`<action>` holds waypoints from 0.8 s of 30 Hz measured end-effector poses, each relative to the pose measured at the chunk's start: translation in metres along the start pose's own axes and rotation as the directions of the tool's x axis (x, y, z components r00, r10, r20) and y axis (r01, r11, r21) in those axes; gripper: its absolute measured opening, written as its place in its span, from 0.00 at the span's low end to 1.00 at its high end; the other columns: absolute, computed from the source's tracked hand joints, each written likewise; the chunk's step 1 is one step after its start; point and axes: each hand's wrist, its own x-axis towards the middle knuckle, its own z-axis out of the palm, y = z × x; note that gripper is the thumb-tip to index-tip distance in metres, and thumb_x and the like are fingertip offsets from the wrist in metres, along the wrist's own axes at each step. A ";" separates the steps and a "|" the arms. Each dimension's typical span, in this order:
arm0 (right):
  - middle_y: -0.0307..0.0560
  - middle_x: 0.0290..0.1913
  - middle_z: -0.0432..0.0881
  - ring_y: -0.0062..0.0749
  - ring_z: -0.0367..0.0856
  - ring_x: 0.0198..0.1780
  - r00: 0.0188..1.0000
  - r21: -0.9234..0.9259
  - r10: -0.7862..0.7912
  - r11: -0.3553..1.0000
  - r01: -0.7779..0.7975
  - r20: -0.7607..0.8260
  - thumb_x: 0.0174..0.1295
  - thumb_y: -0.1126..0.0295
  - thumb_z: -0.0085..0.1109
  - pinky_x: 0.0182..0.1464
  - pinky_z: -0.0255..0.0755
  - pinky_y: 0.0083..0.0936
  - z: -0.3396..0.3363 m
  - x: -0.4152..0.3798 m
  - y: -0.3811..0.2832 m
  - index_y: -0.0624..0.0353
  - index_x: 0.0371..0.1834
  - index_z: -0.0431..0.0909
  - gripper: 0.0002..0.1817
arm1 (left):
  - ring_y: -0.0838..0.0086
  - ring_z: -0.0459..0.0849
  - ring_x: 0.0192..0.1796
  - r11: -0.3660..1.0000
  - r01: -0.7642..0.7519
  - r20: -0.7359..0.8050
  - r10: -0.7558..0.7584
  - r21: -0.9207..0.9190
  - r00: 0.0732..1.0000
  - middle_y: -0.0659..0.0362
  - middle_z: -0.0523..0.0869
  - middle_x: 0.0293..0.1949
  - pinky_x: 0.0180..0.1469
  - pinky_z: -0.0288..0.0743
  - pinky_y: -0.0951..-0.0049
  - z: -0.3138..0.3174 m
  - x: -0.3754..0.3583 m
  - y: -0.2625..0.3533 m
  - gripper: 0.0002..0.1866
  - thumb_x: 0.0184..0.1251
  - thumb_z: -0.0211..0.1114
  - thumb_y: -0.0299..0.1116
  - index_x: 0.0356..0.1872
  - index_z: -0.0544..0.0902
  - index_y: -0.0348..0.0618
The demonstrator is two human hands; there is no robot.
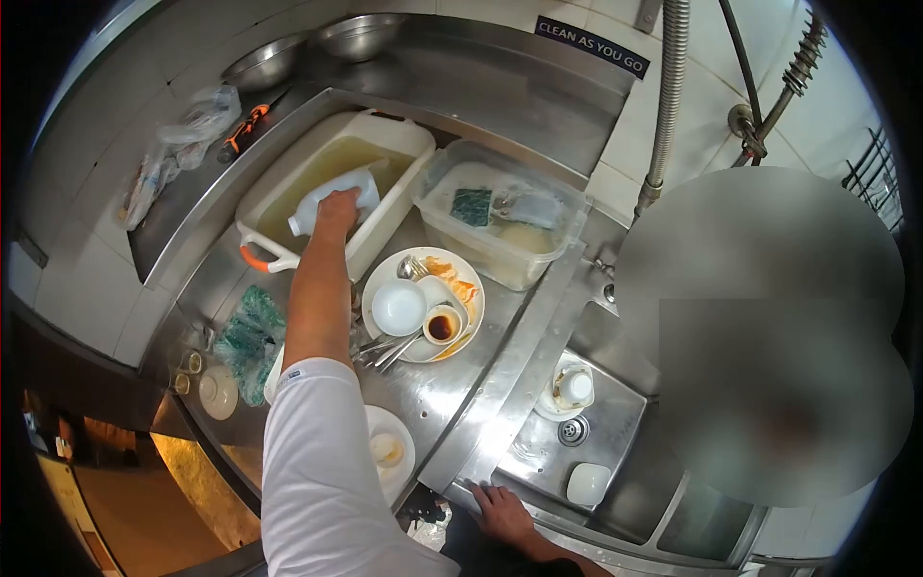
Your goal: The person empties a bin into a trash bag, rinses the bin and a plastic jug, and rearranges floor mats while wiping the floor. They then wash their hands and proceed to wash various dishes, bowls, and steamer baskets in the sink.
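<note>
My left hand point(336, 209) is closed on a white plastic jug point(362, 189), which lies tilted over the cloudy water in a white tub point(252, 207). The jug's capped end points to the left. My fingers partly hide its handle side. Low in the view, my right hand point(502, 512) rests on the front edge of the steel sink point(538, 452), fingers spread, holding nothing. Between the tub and my left arm stands a dirty plate point(468, 341) with a white bowl point(399, 307), a small cup of dark sauce point(441, 327) and cutlery point(394, 354).
A clear plastic bin point(519, 274) holds soapy water, a green scouring pad point(471, 206) and a sponge. Green mesh point(252, 332) lies at left. The sink basin contains small dishes point(575, 387). Metal bowls point(361, 37) sit at the back; a hose point(670, 96) hangs at right.
</note>
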 end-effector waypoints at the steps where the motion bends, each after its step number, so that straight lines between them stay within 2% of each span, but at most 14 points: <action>1: 0.56 0.56 0.73 0.49 0.74 0.54 1.000 0.010 -0.009 1.000 0.009 -0.004 0.58 0.63 0.58 0.57 0.69 0.40 -0.003 0.000 0.000 0.56 0.69 0.60 0.35 | 0.57 0.83 0.52 1.000 -0.001 -0.011 0.001 -0.021 1.000 0.51 0.86 0.45 0.57 0.74 0.60 0.003 0.004 0.001 0.20 0.56 0.66 0.38 0.52 0.79 0.51; 3: 0.56 0.56 0.72 0.49 0.73 0.54 1.000 0.028 -0.008 1.000 0.008 -0.001 0.58 0.65 0.56 0.57 0.69 0.40 -0.007 -0.002 0.001 0.57 0.70 0.58 0.35 | 0.56 0.82 0.53 0.998 -0.005 -0.028 0.003 -0.065 1.000 0.51 0.86 0.46 0.59 0.73 0.61 0.013 0.010 -0.005 0.24 0.54 0.69 0.43 0.53 0.79 0.48; 6: 0.56 0.56 0.72 0.49 0.73 0.55 1.000 0.049 0.008 0.999 -0.009 0.017 0.57 0.67 0.55 0.57 0.70 0.40 -0.008 -0.002 -0.001 0.58 0.70 0.58 0.35 | 0.60 0.85 0.39 0.898 -0.011 -0.154 -0.064 -0.439 0.986 0.53 0.86 0.35 0.48 0.75 0.63 0.042 0.025 -0.026 0.27 0.51 0.70 0.54 0.43 0.81 0.42; 7: 0.56 0.56 0.72 0.49 0.73 0.55 1.000 0.045 0.013 0.999 -0.014 0.024 0.56 0.68 0.55 0.56 0.70 0.40 -0.009 -0.003 -0.001 0.58 0.70 0.58 0.35 | 0.64 0.82 0.34 0.787 0.120 0.006 -0.146 -0.605 0.989 0.55 0.83 0.30 0.43 0.73 0.65 0.038 0.026 -0.030 0.28 0.51 0.69 0.58 0.39 0.81 0.42; 9: 0.57 0.56 0.71 0.48 0.73 0.55 0.998 0.032 0.018 0.999 -0.019 0.055 0.56 0.68 0.55 0.56 0.70 0.40 -0.010 -0.004 -0.001 0.59 0.70 0.58 0.36 | 0.70 0.75 0.24 0.458 0.412 0.352 -0.214 -0.788 0.911 0.59 0.77 0.21 0.34 0.68 0.68 0.020 0.028 -0.040 0.30 0.50 0.67 0.65 0.32 0.80 0.43; 10: 0.57 0.56 0.71 0.48 0.73 0.55 0.997 0.024 0.021 0.999 -0.023 0.075 0.56 0.69 0.55 0.55 0.70 0.39 -0.010 -0.004 -0.001 0.59 0.70 0.58 0.35 | 0.78 0.63 0.20 0.129 0.344 0.295 -0.300 -0.930 0.907 0.65 0.66 0.16 0.28 0.57 0.73 -0.023 -0.006 -0.004 0.30 0.51 0.64 0.69 0.24 0.76 0.48; 13: 0.56 0.55 0.72 0.48 0.73 0.55 0.999 0.020 0.019 1.000 -0.020 0.043 0.58 0.66 0.55 0.55 0.71 0.39 -0.007 -0.006 0.000 0.59 0.70 0.58 0.34 | 0.79 0.64 0.19 -0.054 0.339 0.327 -0.439 -0.939 0.837 0.66 0.66 0.15 0.26 0.57 0.75 -0.064 -0.027 0.008 0.30 0.51 0.65 0.69 0.20 0.75 0.49; 16: 0.56 0.54 0.73 0.48 0.73 0.55 0.999 0.041 0.017 0.999 -0.018 0.033 0.61 0.62 0.55 0.55 0.71 0.40 -0.004 -0.008 0.002 0.59 0.70 0.58 0.34 | 0.79 0.63 0.18 -0.029 0.186 0.171 -0.544 -0.982 0.822 0.66 0.65 0.14 0.23 0.55 0.75 -0.091 -0.038 0.014 0.30 0.50 0.66 0.68 0.16 0.73 0.51; 18: 0.55 0.52 0.74 0.47 0.73 0.56 0.999 0.036 0.017 0.999 -0.019 0.045 0.62 0.55 0.56 0.55 0.71 0.40 -0.007 -0.010 0.001 0.58 0.69 0.59 0.34 | 0.79 0.62 0.17 -0.040 0.173 0.162 -0.596 -0.984 0.786 0.67 0.64 0.14 0.21 0.54 0.73 -0.115 -0.045 0.017 0.29 0.50 0.67 0.67 0.16 0.72 0.52; 19: 0.54 0.52 0.74 0.46 0.72 0.56 1.000 0.016 -0.011 1.000 0.011 -0.016 0.60 0.57 0.59 0.54 0.72 0.39 -0.001 -0.012 0.003 0.59 0.68 0.60 0.35 | 0.79 0.61 0.17 -0.043 0.167 0.157 -0.618 -0.985 0.770 0.67 0.63 0.14 0.20 0.53 0.73 -0.129 -0.052 0.021 0.29 0.50 0.67 0.67 0.15 0.71 0.52; 22: 0.52 0.50 0.74 0.44 0.73 0.55 0.998 0.046 -0.023 0.999 0.026 -0.064 0.53 0.62 0.65 0.51 0.73 0.36 0.007 -0.016 0.007 0.60 0.67 0.61 0.38 | 0.80 0.60 0.16 0.077 0.170 0.077 -0.662 -0.982 0.746 0.68 0.62 0.13 0.19 0.51 0.73 -0.173 -0.085 0.037 0.28 0.52 0.67 0.65 0.14 0.70 0.54; 23: 0.51 0.50 0.74 0.43 0.73 0.54 0.998 0.025 -0.032 0.999 0.033 -0.057 0.53 0.63 0.64 0.51 0.73 0.35 0.004 -0.019 0.008 0.61 0.67 0.60 0.38 | 0.80 0.59 0.16 -0.011 0.070 0.061 -0.624 -0.998 0.779 0.69 0.61 0.13 0.19 0.49 0.75 -0.170 -0.090 0.029 0.26 0.55 0.66 0.63 0.14 0.71 0.55; 24: 0.49 0.49 0.75 0.44 0.73 0.53 0.993 0.055 -0.030 0.998 0.037 -0.115 0.56 0.59 0.63 0.52 0.73 0.37 0.007 -0.022 0.010 0.57 0.66 0.63 0.35 | 0.82 0.59 0.18 -0.046 0.066 0.080 -0.656 -0.997 0.751 0.70 0.61 0.14 0.21 0.49 0.74 -0.161 -0.089 0.017 0.22 0.61 0.63 0.59 0.23 0.77 0.52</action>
